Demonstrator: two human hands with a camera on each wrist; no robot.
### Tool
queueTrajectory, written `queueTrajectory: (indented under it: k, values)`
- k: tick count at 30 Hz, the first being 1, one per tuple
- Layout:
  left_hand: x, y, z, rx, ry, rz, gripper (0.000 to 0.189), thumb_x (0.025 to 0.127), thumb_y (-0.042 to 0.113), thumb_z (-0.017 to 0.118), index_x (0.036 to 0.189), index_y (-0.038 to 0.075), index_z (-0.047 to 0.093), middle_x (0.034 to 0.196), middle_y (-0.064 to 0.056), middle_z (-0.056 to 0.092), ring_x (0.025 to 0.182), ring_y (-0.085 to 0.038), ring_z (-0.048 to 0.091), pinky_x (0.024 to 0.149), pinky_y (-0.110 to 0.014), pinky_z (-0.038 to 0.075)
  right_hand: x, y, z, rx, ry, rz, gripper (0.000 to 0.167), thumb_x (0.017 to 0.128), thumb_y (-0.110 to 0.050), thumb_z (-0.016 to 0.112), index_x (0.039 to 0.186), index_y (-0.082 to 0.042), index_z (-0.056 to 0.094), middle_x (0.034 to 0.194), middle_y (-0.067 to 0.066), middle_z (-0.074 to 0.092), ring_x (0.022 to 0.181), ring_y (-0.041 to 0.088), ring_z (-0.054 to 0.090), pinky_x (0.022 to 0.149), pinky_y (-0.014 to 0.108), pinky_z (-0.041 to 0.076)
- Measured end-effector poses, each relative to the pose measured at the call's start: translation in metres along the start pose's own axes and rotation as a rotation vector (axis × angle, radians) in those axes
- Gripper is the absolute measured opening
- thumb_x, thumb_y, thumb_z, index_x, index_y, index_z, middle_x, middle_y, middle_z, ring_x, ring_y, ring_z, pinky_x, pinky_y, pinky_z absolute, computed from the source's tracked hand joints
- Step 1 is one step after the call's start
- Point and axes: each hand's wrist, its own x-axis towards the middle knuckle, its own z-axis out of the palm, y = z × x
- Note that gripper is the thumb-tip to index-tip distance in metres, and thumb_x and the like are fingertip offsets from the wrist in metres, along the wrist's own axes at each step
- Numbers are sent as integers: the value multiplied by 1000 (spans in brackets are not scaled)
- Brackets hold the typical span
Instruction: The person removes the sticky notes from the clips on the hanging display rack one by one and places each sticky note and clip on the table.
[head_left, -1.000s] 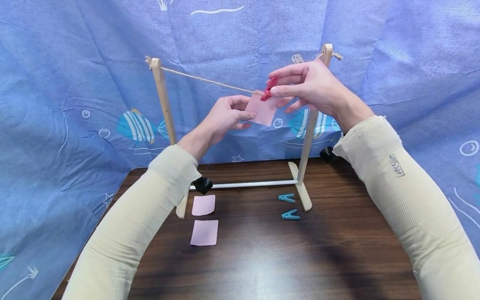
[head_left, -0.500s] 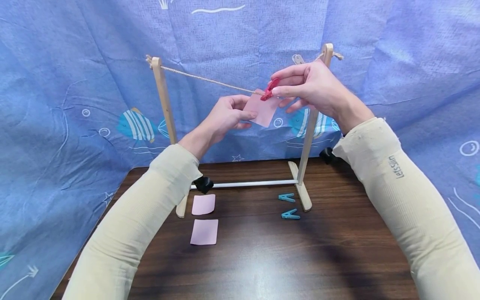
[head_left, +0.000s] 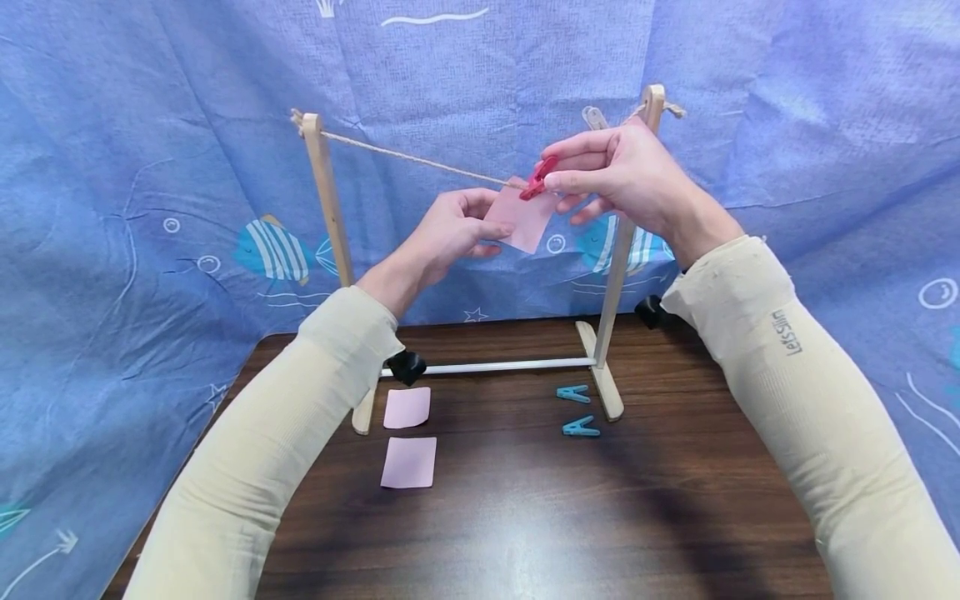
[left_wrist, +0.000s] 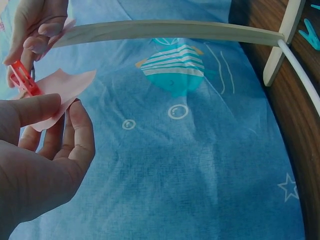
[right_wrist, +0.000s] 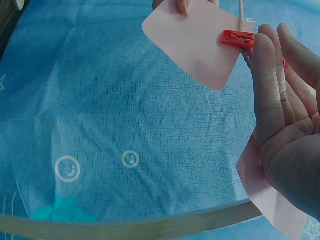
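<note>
Behind held pink note, fish-print cloth; below, brown tabletop (glare-lit, probably wood).

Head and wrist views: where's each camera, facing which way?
Head: on the head, facing forward and down at the rope; left hand, right hand, sleeves show.
Left wrist: worn there, facing the held pink paper; both hands partly show.
Right wrist: worn there, facing the red clothespin; both hands partly show.
Wrist views share paper and clothespin.

There were four pink paper notes, two blue plastic clothespins toward five o'clock, one red plastic clothespin and one pale clip toward one o'clock.
</note>
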Motion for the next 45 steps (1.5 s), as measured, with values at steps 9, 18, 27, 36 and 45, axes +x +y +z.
queueTrajectory:
  k: [9, 18, 27, 36, 45]
  values:
    - [0, 0, -1, 17, -2, 2, 34, 93, 3, 72, 127, 7, 67, 116, -9, 69, 99, -23, 68, 88, -39, 58, 2, 2, 0, 46, 7, -2, 46, 86, -12, 82, 127, 1, 67, 113, 16, 74, 80, 30, 75, 61, 40, 61]
    - [0, 1, 0, 10, -3, 3, 35, 93, 2, 72, 127, 7, 66, 115, -9, 70, 100, -22, 68, 95, -45, 55, 0, 8, 0, 85, 29, -79, 47, 86, -10, 82, 126, 7, 66, 107, 17, 75, 69, 26, 73, 58, 38, 60]
    - [-1, 3, 2, 2, -5, 12, 35, 93, 1, 71, 127, 7, 66, 115, -10, 69, 97, -21, 68, 91, -42, 57, 0, 10, 3, 164, 69, -132, 31, 88, -7, 79, 116, 5, 71, 100, 18, 76, 60, 24, 72, 50, 35, 58]
    - [-3, 5, 3, 16, 1, 22, 36, 93, -1, 70, 128, 5, 66, 114, -10, 70, 96, -21, 67, 85, -36, 58, -1, 12, 6, 208, 112, -158, 24, 90, -5, 77, 111, 5, 73, 98, 17, 76, 53, 22, 69, 46, 32, 57]
    - [-3, 3, 3, 19, -4, 28, 36, 93, -2, 70, 128, 3, 65, 114, -11, 69, 96, -20, 68, 91, -41, 57, 0, 14, 8, 267, 145, -206, 23, 89, -7, 77, 108, 7, 74, 98, 19, 75, 52, 22, 69, 45, 31, 56]
